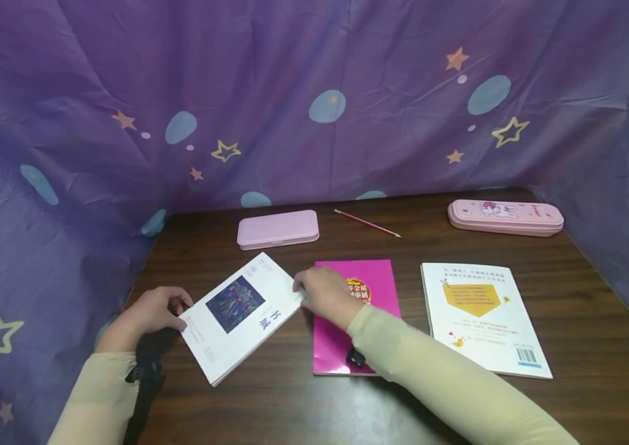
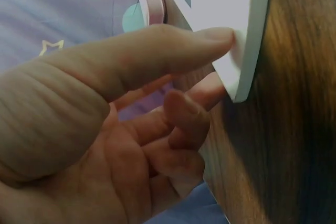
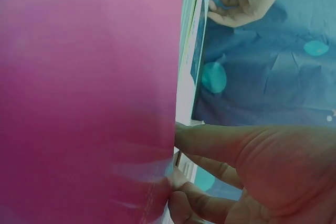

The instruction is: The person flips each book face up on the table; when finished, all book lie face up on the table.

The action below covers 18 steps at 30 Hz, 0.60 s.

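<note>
A white book (image 1: 235, 303) with a dark square picture on its cover is held at a slant over the left part of the table. My left hand (image 1: 153, 312) pinches its left corner; the left wrist view has the thumb on the cover of the book (image 2: 223, 3) and a finger underneath. At the opposite, right-hand corner, my right hand (image 1: 328, 293) grips the same book, thumb and fingers at its edge. That hand overlaps the left side of a magenta book (image 1: 330, 352), which fills much of the right wrist view.
Right of the magenta book lies a white book with a yellow panel (image 1: 472, 300). Along the back are a plain pink case (image 1: 278, 228), a red pencil (image 1: 367, 223) and a pink rabbit-print pencil case (image 1: 506, 216). A purple star-patterned cloth (image 1: 270, 123) hangs behind the table.
</note>
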Each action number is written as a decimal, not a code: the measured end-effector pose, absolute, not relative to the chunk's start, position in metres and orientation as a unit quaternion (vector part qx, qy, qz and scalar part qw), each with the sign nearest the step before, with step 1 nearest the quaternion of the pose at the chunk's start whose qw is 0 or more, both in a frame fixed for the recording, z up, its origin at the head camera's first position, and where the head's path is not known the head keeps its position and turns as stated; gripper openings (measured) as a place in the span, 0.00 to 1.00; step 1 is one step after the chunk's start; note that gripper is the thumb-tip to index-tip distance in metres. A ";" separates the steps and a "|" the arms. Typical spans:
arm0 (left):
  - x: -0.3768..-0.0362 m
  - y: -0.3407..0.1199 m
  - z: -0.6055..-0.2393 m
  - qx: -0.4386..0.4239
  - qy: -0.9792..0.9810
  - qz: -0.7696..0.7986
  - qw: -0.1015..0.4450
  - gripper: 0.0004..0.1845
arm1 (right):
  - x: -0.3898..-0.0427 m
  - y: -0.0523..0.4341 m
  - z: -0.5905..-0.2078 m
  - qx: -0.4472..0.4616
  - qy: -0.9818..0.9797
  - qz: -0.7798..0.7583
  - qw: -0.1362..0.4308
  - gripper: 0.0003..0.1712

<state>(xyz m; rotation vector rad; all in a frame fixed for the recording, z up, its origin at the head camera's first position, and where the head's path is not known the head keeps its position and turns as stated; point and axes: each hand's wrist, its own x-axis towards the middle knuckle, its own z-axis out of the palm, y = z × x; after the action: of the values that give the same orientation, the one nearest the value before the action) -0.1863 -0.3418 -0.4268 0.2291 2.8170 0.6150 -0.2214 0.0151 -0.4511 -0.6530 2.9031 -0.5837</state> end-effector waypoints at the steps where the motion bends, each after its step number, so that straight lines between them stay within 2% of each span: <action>1: -0.186 -0.341 -0.426 0.084 0.966 0.209 0.128 0.21 | -0.222 0.015 -0.451 -0.215 0.956 -0.192 0.053 0.16; 11: -0.178 -0.340 -0.426 0.119 0.952 0.227 0.165 0.23 | -0.232 0.018 -0.451 -0.204 0.963 -0.176 0.022 0.15; 18: -0.170 -0.336 -0.426 0.139 0.951 0.227 0.158 0.28 | -0.243 0.016 -0.454 -0.222 0.956 -0.194 0.006 0.12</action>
<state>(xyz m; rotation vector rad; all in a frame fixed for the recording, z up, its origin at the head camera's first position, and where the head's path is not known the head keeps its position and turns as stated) -0.1696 -0.3359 -0.4264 0.3979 2.7197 0.6504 -0.2425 0.0162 -0.4538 -0.6944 2.9908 -0.6072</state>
